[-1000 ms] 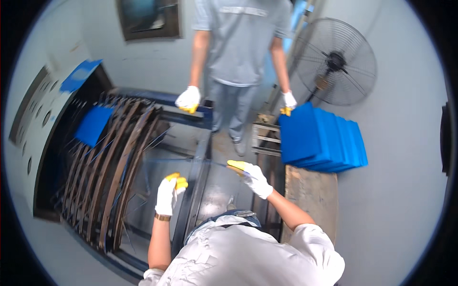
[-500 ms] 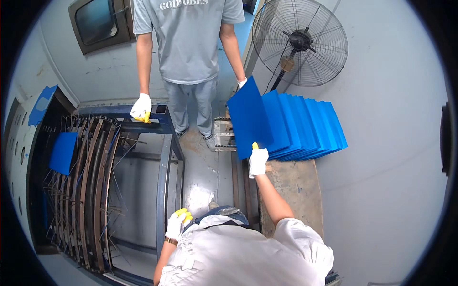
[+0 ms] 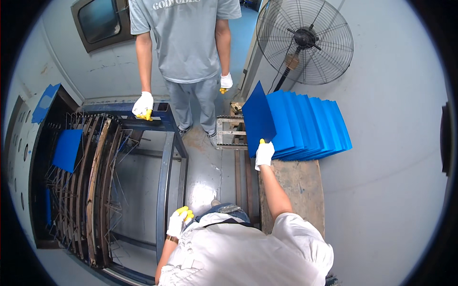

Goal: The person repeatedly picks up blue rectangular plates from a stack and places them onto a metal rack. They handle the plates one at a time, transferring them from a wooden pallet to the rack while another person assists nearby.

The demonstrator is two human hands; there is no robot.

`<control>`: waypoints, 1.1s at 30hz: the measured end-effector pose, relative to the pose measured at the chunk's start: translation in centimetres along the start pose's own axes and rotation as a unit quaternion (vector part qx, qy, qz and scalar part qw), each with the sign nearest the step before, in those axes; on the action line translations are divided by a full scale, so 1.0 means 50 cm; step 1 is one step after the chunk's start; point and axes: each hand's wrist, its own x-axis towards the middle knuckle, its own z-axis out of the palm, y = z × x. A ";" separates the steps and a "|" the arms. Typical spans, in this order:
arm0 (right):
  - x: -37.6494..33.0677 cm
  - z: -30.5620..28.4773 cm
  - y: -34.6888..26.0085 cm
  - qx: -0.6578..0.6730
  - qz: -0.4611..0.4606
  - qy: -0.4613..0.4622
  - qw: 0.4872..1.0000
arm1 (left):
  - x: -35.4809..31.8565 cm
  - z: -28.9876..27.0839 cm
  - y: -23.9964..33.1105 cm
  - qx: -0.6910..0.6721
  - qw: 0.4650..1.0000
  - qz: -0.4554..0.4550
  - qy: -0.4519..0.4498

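My right hand [image 3: 265, 155], in a white glove with yellow fingertips, grips the lower edge of a flat blue sheet [image 3: 258, 120], thumb on its near face. The sheet stands tilted at the left end of a row of similar blue sheets [image 3: 312, 125], which lean on one another on a worn bench [image 3: 298, 190]. My left hand [image 3: 178, 223], gloved alike, is held low in front of my body beside the dark metal frame [image 3: 164, 176]. Its fingers are curled together, with nothing visible in them.
A co-worker stands opposite, one gloved hand [image 3: 143, 106] on the frame's corner, the other [image 3: 226, 82] hanging. At left is a rack of curved slats and wires [image 3: 90, 190] bearing a blue sheet [image 3: 67, 150]. A large fan [image 3: 305, 39] stands behind the stack.
The co-worker's hand at the sheet's upper edge has come away and hangs apart. My right hand and the sheet have shifted slightly right, toward the row. The rack's slats have moved; a lighter one shows.
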 end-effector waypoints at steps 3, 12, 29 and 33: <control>-0.004 0.009 0.020 0.065 0.031 -0.022 0.997 | 0.004 -0.006 -0.003 -0.006 1.000 -0.006 -0.003; 0.002 0.006 0.083 0.165 0.184 -0.121 0.961 | 0.004 -0.006 0.004 0.008 1.000 -0.021 -0.014; 0.033 -0.012 0.130 -0.173 -0.082 -0.235 0.953 | -0.003 -0.049 -0.009 -0.009 0.999 -0.001 -0.036; -0.016 -0.065 -0.010 -0.379 -0.190 -0.228 0.876 | -0.013 -0.067 -0.006 -0.005 0.999 0.001 0.032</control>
